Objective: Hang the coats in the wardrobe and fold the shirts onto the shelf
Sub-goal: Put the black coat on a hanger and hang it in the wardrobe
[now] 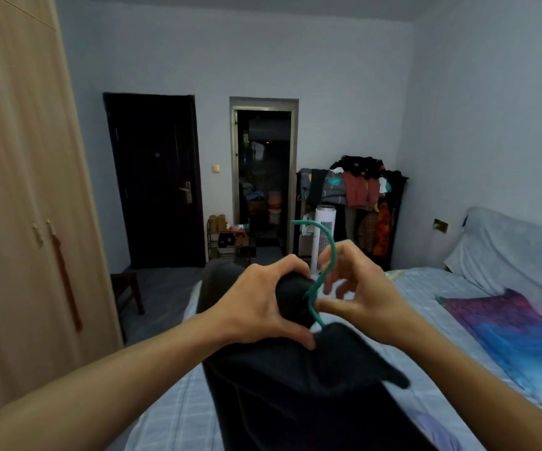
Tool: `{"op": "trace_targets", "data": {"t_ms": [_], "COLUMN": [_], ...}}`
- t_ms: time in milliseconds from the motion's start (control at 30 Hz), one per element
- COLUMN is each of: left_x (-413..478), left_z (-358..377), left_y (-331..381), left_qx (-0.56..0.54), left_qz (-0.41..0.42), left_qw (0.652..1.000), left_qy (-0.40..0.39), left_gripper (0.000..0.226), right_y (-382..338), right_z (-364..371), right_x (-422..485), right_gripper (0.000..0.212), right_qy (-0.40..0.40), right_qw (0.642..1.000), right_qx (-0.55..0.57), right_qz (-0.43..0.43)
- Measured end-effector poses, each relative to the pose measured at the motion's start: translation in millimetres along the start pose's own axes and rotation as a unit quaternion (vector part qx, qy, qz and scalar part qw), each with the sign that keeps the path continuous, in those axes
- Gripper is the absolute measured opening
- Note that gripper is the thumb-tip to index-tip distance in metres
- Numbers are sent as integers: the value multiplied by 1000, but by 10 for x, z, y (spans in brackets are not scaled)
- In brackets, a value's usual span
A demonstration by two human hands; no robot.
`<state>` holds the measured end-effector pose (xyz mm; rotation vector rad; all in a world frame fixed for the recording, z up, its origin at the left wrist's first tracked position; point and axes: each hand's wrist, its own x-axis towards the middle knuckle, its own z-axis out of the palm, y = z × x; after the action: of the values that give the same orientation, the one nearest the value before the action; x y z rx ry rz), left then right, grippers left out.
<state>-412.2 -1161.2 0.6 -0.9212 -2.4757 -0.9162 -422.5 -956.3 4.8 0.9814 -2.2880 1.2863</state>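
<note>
L grip [263, 301] is clamping coat [295, 385] collar, R grip [360, 297] curling round hanger [333, 255]; you're needing shoulders seated evenly, hook free.

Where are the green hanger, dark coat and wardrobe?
green hanger [333, 252], head view, on its curved hook.
dark coat [295, 385], head view, on the draped cloth.
wardrobe [19, 190], head view, on its closed door.

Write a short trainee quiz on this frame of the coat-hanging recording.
1. True or false: the wardrobe doors are shut.
2. What colour is the hanger? A red, B teal, C white.
3. Which hand grips the black coat at its collar?
Key: 1 true; 2 B; 3 the left hand.
</note>
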Motion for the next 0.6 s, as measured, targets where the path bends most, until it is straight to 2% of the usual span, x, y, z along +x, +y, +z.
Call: {"op": "trace_targets", "data": {"t_ms": [100,133,233,333,433,533,600], "left_x": [-19,-24,-12,-12,-89,-161,-207], "left_z": [6,9,29,99,247,332,310], "left_y": [-84,-103,-136,-117,-60,-24,-8], "left_qx": [15,18,38,64,102,131,109], "left_qz": [-18,-22,-40,-59,-59,-62,-85], "left_qw": [1000,1000,998,994,990,986,989], "left_qy": [4,7,35,60,74,81,59], "left_gripper": [82,81,80,82,83,82,79], "right_y": [-21,-80,-278,-342,-222,-47,57], "right_z": [-44,-47,19,182,371,434,438], "right_x": [-280,-401,-671,-768,-833,-905,-927], "right_gripper": [26,29,67,65,48,31,25], "right_qy": [77,69,-30,-58,-29,20,62], "right_qw": [988,980,945,884,882,913,930], "right_qx": [-83,-122,-274,-424,-414,-338,-297], "right_qz": [107,138,175,186,224,226,207]}}
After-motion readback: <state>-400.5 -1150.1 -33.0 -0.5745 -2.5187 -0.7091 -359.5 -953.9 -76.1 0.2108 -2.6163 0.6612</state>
